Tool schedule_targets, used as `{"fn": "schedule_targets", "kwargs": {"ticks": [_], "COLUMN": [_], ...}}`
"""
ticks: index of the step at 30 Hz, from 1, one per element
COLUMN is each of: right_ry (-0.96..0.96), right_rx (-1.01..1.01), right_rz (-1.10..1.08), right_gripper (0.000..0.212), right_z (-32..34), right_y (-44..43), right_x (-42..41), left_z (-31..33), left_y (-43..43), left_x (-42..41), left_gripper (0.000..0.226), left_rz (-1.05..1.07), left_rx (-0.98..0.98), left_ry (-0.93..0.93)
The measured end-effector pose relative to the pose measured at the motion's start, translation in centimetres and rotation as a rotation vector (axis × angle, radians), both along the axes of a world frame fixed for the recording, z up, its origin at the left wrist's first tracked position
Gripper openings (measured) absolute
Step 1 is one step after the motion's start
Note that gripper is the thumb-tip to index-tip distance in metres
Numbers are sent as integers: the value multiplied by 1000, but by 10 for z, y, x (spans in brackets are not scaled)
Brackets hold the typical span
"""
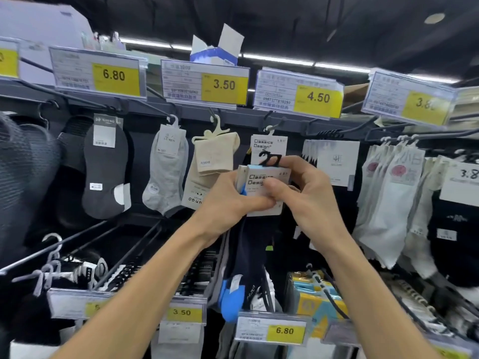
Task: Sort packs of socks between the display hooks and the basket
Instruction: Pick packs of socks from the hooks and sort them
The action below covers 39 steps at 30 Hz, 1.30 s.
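Note:
A small stack of sock packs [261, 178] with white "Classics Design" cards and black hanger hooks is held up in front of the display. Dark navy socks with blue heels [234, 296] hang down from the packs. My left hand [233, 200] grips the stack from the left and below. My right hand [300, 187] pinches the front card from the right, fingers near the black hooks. Behind them another "Classics Design" pack [268, 147] hangs on a display hook [274, 125] under the 4.50 tag. No basket is in view.
Grey [166, 174], beige [210, 164] and dark [105, 172] socks hang on hooks to the left, white packs [388, 200] to the right. Price tags [224, 85] line the top rail. Long bare hooks [77, 242] jut out at lower left above a second row of tags [283, 330].

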State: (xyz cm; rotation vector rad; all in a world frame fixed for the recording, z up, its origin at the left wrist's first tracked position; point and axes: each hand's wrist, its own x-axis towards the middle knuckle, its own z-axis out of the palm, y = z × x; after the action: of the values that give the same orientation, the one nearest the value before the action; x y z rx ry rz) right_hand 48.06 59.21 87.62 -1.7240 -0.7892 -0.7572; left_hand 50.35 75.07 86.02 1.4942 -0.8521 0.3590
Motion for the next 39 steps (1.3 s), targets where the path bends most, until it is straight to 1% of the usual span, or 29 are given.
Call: {"fn": "schedule_targets", "kwargs": {"ticks": [4,6,9,11,14,18,21,25,27,28,30,32,34,36,39], "right_ry": [15,-1,-14,15,-2,-37,-49,-82,-95,-126,-211,-245,-259,-221,-93], "right_rx": [68,139,253,227,188,60,-29,-126,-169,-177,-142,-66,-36,9,87], "right_rz": [10,-25,-102,-136,-228,-231,-240,-308,-396,-450,-469,-389,-354,-384,-573], "right_gripper": [26,24,27,26,34,42,47,56,64,66,64,50,37,31,31], "right_z": [1,2,11,19,36,47,45,38,29,22,0,-30,-61,-93,-147], "right_y": [-10,-11,-13,-12,-6,1,4,3,4,5,1,-9,-31,-64,-132], "right_x": [10,15,27,35,46,59,68,69,59,50,24,-9,-46,-82,-134], "left_z": [-3,-2,-3,-4,-7,-14,-20,-27,-32,-35,-39,-45,-59,-83,-133], "left_y": [-2,-3,-4,-4,-2,-2,-1,1,-2,-4,-16,-38,-73,-117,-194], "left_x": [7,12,18,19,20,23,21,11,-2,-11,-31,-52,-72,-93,-129], "left_gripper": [33,29,24,24,27,32,47,69,74,72,62,50,43,39,32], "left_rz": [37,100,225,272,343,438,472,533,600,628,650,602,478,323,99], "left_rx": [-13,-3,39,78,156,225,238,243,233,199,88,2,-33,-40,-5], "left_ry": [22,37,82,96,96,90,111,112,66,14,-144,-277,-331,-314,-171]}}
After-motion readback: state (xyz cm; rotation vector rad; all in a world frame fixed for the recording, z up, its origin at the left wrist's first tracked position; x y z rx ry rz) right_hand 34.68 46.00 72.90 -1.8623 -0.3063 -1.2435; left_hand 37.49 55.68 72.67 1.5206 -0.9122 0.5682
